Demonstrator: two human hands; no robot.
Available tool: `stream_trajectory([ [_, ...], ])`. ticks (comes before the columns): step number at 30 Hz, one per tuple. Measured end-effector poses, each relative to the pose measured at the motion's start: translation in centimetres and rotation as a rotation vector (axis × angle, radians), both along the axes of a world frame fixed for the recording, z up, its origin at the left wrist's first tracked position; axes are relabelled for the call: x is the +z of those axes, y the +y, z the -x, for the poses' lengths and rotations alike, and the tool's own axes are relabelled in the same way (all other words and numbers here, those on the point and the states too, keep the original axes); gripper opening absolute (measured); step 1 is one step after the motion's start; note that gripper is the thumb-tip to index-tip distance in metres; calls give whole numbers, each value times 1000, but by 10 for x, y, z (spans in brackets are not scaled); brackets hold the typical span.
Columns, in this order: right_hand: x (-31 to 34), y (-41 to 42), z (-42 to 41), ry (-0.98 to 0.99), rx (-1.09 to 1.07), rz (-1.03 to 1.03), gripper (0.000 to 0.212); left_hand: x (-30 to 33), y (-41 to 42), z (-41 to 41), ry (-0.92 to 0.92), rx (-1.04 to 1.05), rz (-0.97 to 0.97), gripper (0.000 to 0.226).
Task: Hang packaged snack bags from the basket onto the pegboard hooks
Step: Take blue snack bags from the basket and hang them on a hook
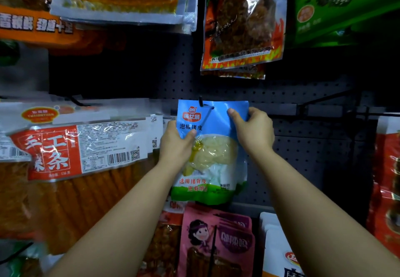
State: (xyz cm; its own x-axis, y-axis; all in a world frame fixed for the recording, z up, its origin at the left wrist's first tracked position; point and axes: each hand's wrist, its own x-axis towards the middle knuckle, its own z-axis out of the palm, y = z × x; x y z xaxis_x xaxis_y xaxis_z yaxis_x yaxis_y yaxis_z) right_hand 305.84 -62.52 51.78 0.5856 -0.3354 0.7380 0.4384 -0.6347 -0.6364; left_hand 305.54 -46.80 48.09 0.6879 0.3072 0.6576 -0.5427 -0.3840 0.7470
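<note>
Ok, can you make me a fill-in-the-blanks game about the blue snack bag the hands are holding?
1. The snack bag has a ____ top.
2. It is held by ____ hands, the left hand and the right hand.
3. A black hook pokes through the bag's ____ edge.
4. The bag below it is ____ with a cartoon girl.

Missing words: blue; two; top; pink
</note>
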Motion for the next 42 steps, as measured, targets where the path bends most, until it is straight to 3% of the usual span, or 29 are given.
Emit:
stream_trajectory([
  [3,-6,-3,-8,13,-4,-12,42,-2,-5,-3,8,7,33,24],
  [6,-28,-13,-12,-29,158,-159,27,-13,-7,2,15,-49,80,40],
  [8,-53,-23,-10,-45,217,-214,34,-28,-8,8,0,-43,5,55],
  [12,-99,-28,-3,91,389,-200,69,-53,-12,14,-78,-43,-123,81],
  [15,-114,-21,0,109,566,-185,55,-58,-13,11,-57,-157,-92,94],
  [17,-116,-15,-2,107,563,-195,39,-57,-14,11,-57,-202,-82,93],
  [19,-116,-10,-4,93,533,-218,36,-56,-13,8,-70,-197,-78,89],
  [28,-125,3,4,99,466,-255,44,-65,-10,11,-9,-208,-24,75],
  [33,-146,-1,22,230,431,-207,62,-107,-4,27,101,-117,-73,72],
  [37,-167,-5,54,320,301,-168,70,-147,1,59,186,-155,21,66],
  [39,-183,-8,81,329,281,-196,58,-164,4,81,181,-172,50,47],
  [42,-212,-17,132,338,328,-232,16,-182,5,125,180,-268,94,32],
])
